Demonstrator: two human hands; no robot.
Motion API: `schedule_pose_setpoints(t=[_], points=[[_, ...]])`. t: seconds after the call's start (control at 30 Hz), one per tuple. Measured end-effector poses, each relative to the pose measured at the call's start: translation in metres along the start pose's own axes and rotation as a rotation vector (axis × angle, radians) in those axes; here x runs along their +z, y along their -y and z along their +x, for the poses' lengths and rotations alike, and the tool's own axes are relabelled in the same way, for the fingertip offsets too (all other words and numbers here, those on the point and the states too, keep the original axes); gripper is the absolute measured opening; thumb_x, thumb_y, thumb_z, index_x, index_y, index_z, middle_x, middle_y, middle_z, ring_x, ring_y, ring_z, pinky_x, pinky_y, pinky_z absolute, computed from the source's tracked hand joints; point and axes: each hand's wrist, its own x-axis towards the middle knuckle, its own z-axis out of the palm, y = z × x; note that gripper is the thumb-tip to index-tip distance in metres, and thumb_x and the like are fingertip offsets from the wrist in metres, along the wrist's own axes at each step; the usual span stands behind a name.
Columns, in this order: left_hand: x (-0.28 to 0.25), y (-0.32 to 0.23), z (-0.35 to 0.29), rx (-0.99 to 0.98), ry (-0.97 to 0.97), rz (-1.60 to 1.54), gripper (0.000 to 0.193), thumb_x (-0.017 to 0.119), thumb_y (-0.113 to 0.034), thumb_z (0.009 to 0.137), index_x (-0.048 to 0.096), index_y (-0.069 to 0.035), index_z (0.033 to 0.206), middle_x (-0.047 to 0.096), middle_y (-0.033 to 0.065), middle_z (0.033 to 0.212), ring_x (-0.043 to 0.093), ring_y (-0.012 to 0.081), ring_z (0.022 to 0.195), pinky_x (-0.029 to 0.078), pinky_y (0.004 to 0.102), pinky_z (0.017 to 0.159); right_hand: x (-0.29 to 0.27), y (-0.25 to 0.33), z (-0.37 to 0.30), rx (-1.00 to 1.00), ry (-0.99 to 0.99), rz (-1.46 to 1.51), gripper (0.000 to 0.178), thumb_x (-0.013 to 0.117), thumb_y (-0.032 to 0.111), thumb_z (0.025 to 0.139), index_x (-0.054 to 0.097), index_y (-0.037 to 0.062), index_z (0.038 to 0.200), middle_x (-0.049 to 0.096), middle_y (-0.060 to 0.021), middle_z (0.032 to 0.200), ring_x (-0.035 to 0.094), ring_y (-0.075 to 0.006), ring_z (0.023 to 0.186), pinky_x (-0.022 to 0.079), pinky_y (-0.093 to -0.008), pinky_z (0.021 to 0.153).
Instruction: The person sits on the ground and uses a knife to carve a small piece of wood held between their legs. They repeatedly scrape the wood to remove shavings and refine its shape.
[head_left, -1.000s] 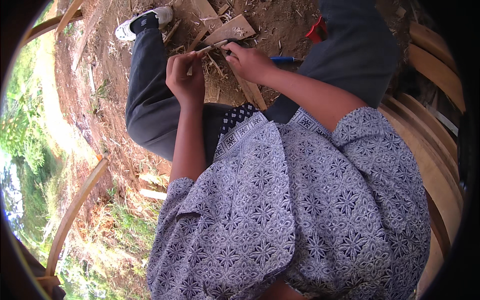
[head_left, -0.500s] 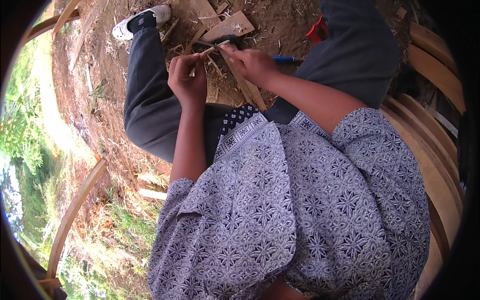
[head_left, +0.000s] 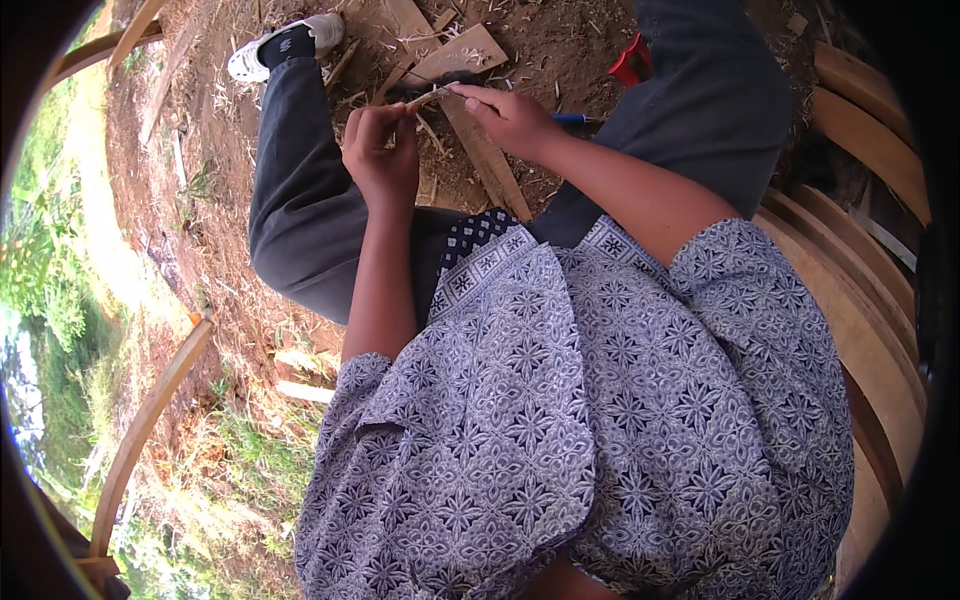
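My left hand (head_left: pixel 381 150) is closed in a pinch around the near end of a thin, pale wooden stick (head_left: pixel 425 99). The stick slants up to the right, toward my right hand (head_left: pixel 512 120). That hand is partly closed at the stick's far end, with the index finger stretched along it. What lies within its grip is hidden by the fingers. Below the two hands, a flat wooden board (head_left: pixel 485 160) lies on the dirt between my legs. Another flat piece of wood (head_left: pixel 465 55) is just beyond the stick.
A blue handle (head_left: pixel 570 118) lies by my right forearm. Beyond it, a red object (head_left: pixel 630 62) rests near my right knee. Curved wooden pieces (head_left: pixel 850 270) are stacked at right, and a curved beam (head_left: pixel 150 420) stands at left. Wood shavings litter the ground.
Both hands have shifted slightly to the right. A thin dark blade-like shape beside the stick, seen earlier, no longer shows clearly.
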Motion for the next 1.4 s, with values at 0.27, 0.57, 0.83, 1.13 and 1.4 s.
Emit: schedule_pose_setpoints(t=[0.27,0.57,0.83,1.13,1.4], points=[[-0.004,0.011,-0.004,-0.004,0.024,0.005,0.015,0.081,0.005,0.088,0.066,0.003,0.093,0.068,0.0088,0.097,0.071,0.0143,0.089,0.064,0.0297,0.077,0.007,0.009,-0.005,0.013,0.003,0.012,0.037,0.055,0.031,0.107,0.064,0.0152,0.14,0.071,-0.0185,0.127,0.069,-0.0384,0.116,0.055,-0.0451,0.096],[-0.006,0.01,-0.004,-0.085,-0.029,-0.003,0.015,0.081,0.003,0.088,0.066,0.003,0.09,0.067,0.009,0.093,0.072,0.0156,0.086,0.063,0.0297,0.076,0.013,0.001,0.003,0.083,0.041,-0.206,0.036,0.051,0.04,0.107,0.061,0.0263,0.139,0.076,-0.0179,0.102,0.073,-0.0408,0.095,0.058,-0.0537,0.08],[-0.004,0.001,-0.001,-0.078,-0.024,-0.038,0.017,0.081,0.001,0.09,0.064,0.003,0.089,0.065,0.0085,0.091,0.068,0.014,0.084,0.062,0.029,0.076,0.017,-0.01,-0.005,-0.04,-0.032,-0.448,0.043,0.053,0.041,0.107,0.056,0.037,0.149,0.073,-0.0143,0.093,0.072,-0.0369,0.086,0.059,-0.0494,0.073],[-0.003,0.012,-0.002,-0.059,-0.032,0.014,0.017,0.081,0.0,0.089,0.064,0.003,0.089,0.065,0.0086,0.091,0.07,0.0142,0.086,0.063,0.0286,0.076,0.004,-0.006,0.012,0.006,-0.066,-0.151,0.037,0.057,0.037,0.106,0.065,0.0311,0.142,0.076,-0.0127,0.098,0.074,-0.0324,0.082,0.059,-0.044,0.072],[-0.002,0.006,-0.003,-0.027,-0.003,0.005,0.015,0.08,0.003,0.09,0.065,0.002,0.089,0.066,0.0086,0.093,0.07,0.0143,0.087,0.064,0.0296,0.076,0.004,0.009,0.0,-0.021,-0.012,-0.084,0.038,0.055,0.038,0.106,0.065,0.0282,0.142,0.075,-0.0183,0.106,0.074,-0.0374,0.092,0.059,-0.0461,0.077]])
